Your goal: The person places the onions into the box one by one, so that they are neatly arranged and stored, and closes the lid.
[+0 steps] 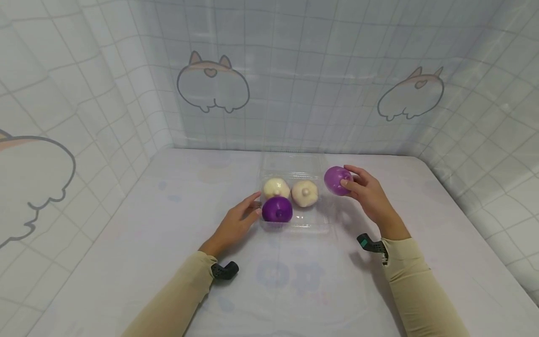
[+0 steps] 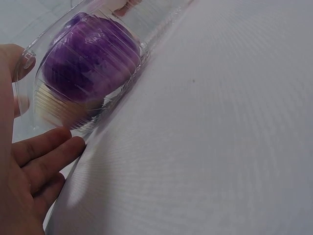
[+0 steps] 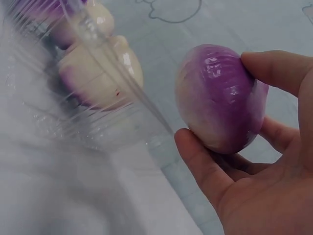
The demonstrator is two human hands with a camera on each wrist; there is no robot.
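Note:
My right hand (image 1: 372,194) holds a purple and cream turnip (image 1: 335,180) between thumb and fingers, raised just right of a clear plastic box (image 1: 311,220). In the right wrist view the held turnip (image 3: 220,98) shows a glossy purple side and a pale side. Inside the box sit two turnips with pale sides up, one at back left (image 1: 275,187) and one at right (image 1: 305,193). A deep purple turnip (image 1: 277,210) lies at its front left. With fingers loosely extended, my left hand (image 1: 236,222) touches the box's left wall.
The box's clear lid (image 1: 292,162) lies folded back towards the rear wall. A white cloth (image 1: 198,187) covers the table. Tiled-pattern sheets (image 1: 294,93) with cartoon animals enclose the back and both sides. Black straps (image 1: 225,270) sit on both wrists.

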